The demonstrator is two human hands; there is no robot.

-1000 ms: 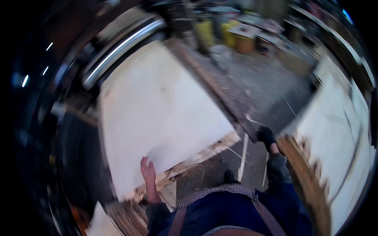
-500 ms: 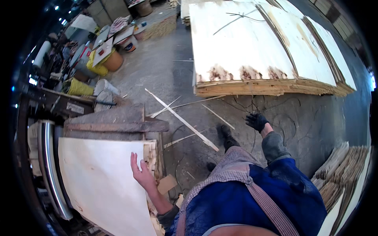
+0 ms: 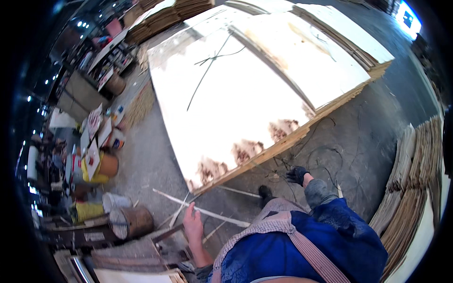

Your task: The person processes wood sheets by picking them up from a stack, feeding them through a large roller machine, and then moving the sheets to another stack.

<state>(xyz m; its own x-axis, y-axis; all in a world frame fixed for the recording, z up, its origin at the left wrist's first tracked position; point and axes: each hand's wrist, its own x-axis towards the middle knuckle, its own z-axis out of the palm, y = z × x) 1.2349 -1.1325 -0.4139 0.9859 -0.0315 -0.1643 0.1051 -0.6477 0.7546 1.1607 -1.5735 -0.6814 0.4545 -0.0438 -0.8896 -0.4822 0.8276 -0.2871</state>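
Note:
My bare left hand [image 3: 193,225] is raised over the floor, fingers stretched up and nothing in them. It is nearest to thin pale wood strips [image 3: 203,210] on the floor and the near corner of a large stack of veneer sheets [image 3: 212,127]. In a dark glove, my right hand [image 3: 297,175] hangs just off the stack's near edge, its fingers apart and holding nothing. Dark thin straps [image 3: 325,150] lie loose on the floor around it. Across the top sheet lies a dark strap [image 3: 211,61].
At the lower left, a veneer sheet [image 3: 137,276] lies beside a metal roller [image 3: 81,270]. Rusty drum [image 3: 137,221], white bucket [image 3: 115,202] and orange-brown bucket [image 3: 108,165] stand at left. Bundled veneer [image 3: 401,203] stands at right.
My view has swung to the right, so the large stack is nearer and tilted and the roller has slid toward the lower edge. Both hands remain empty.

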